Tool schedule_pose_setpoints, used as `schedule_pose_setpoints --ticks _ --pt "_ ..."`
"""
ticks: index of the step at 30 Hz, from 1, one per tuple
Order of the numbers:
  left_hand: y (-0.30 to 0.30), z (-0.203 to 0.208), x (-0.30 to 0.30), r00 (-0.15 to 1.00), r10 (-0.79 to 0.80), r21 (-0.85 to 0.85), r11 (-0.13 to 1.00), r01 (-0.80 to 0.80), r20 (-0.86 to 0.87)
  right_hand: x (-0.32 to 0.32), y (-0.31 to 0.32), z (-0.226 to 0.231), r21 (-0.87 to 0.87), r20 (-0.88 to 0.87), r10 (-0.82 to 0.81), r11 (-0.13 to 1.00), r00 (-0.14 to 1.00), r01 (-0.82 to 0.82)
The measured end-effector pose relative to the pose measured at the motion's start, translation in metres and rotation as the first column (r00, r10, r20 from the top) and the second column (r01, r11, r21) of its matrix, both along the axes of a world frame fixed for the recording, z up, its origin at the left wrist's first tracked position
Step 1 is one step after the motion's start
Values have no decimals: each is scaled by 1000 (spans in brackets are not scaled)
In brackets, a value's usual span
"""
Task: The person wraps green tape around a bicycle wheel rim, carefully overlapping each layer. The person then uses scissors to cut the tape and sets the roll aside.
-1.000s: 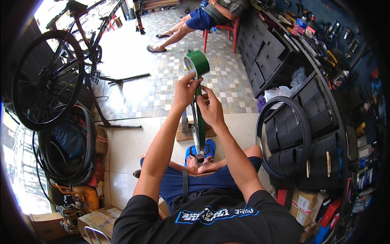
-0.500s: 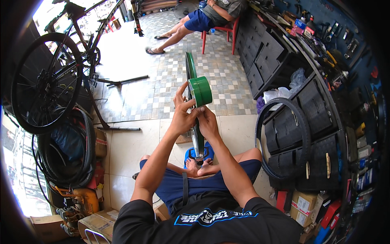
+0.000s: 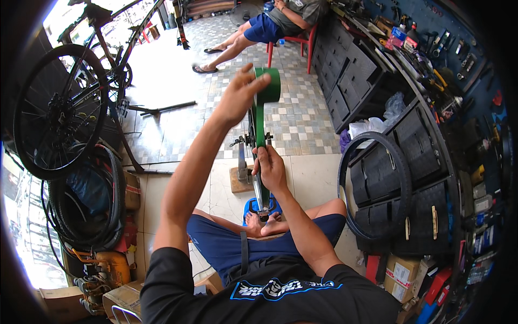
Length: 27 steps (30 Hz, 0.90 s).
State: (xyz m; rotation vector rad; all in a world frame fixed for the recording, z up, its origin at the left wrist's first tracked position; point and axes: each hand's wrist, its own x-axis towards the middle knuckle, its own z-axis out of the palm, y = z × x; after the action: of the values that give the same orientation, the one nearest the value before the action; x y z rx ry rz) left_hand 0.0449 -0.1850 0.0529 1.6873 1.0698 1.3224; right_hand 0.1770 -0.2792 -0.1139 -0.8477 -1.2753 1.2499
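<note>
Raised since earlier: left hand gripping green tape roll, strip taut; right hand closed, pinning tape to upright wheel rim.

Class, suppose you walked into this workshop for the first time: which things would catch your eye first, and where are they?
At the centre, the left hand holds up a roll of green tape, its strip running down onto a wheel rim that the right hand grips. On the left, a black bicycle stands above a heap of tyres. At the right, a black tyre leans against dark drawer cabinets.
</note>
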Motion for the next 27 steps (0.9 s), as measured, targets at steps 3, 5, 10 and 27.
schedule_pose_setpoints --ticks 3,5,10,27 --pt "48 20 -6 998 -53 -37 998 54 21 -1 -7 -7 1 8 29 1000 1000 -29" --pt "72 26 -3 958 -175 17 984 175 228 -1 -11 -12 15 23 17 1000 1000 -18" --pt "106 48 -8 944 -252 26 967 252 214 1 -23 -22 -25 27 -16 1000 999 17" --pt "142 -5 -33 990 106 173 977 -121 93 -3 -21 -33 -16 9 -30 999 1000 30"
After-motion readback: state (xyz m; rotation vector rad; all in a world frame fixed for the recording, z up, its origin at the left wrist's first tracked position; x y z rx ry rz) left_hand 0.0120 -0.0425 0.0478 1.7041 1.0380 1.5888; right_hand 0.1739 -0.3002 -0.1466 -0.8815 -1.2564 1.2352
